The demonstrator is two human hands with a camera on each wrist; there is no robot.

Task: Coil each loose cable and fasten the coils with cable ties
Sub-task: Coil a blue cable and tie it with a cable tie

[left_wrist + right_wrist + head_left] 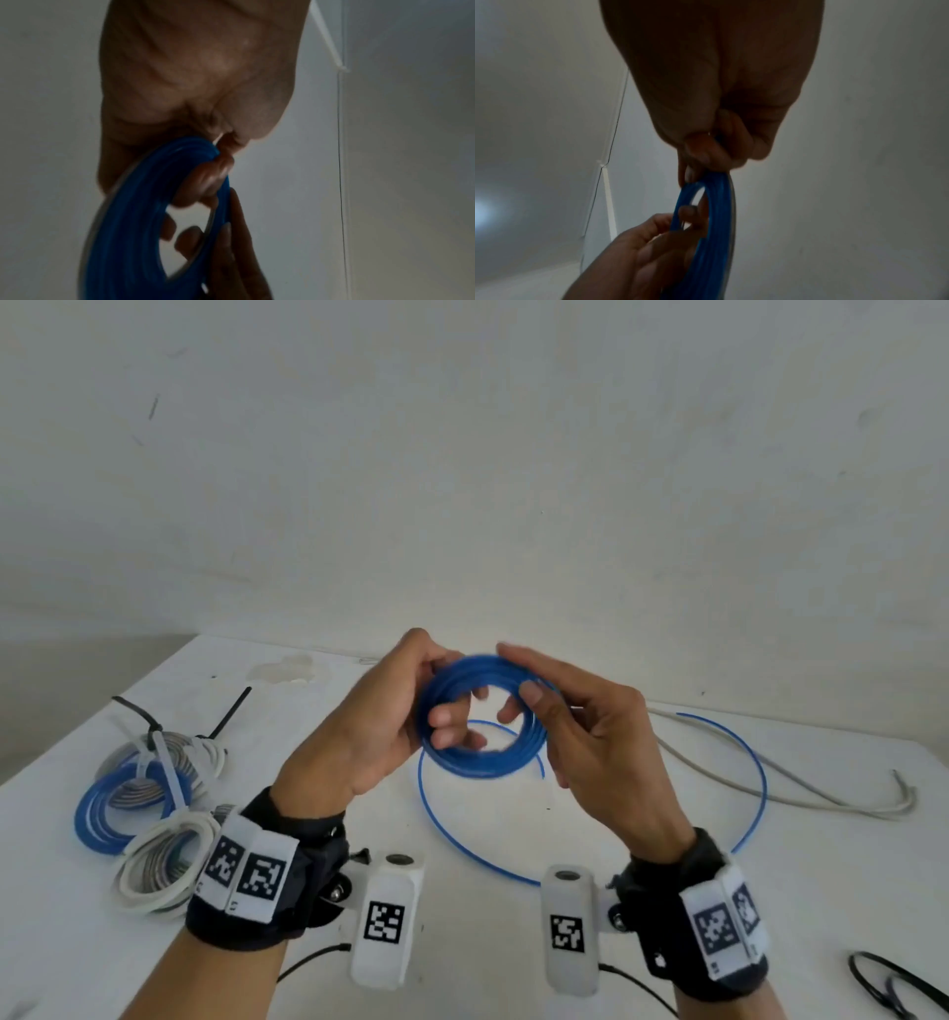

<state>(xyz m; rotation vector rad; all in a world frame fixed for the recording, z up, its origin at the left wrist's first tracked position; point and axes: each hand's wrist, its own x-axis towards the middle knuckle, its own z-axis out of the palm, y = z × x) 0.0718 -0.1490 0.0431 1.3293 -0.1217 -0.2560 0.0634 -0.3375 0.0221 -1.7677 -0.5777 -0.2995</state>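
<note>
A blue cable coil [480,760] of several turns hangs in the air above the white table [513,942], held between both hands. My left hand [390,721] grips its left side, fingers curled through the ring [205,182]. My right hand [570,731] pinches the right side of the blue coil [718,194] between thumb and fingers. The loose tail of the blue cable [755,783] runs down from the coil and sweeps in a wide loop over the table.
At the left lie tied coils: a blue one [97,819], a grey-white one [159,870] and another behind with black cable ties [149,726]. A loose grey cable [801,783] lies at the right. Black cable ties [888,983] sit at the front right corner.
</note>
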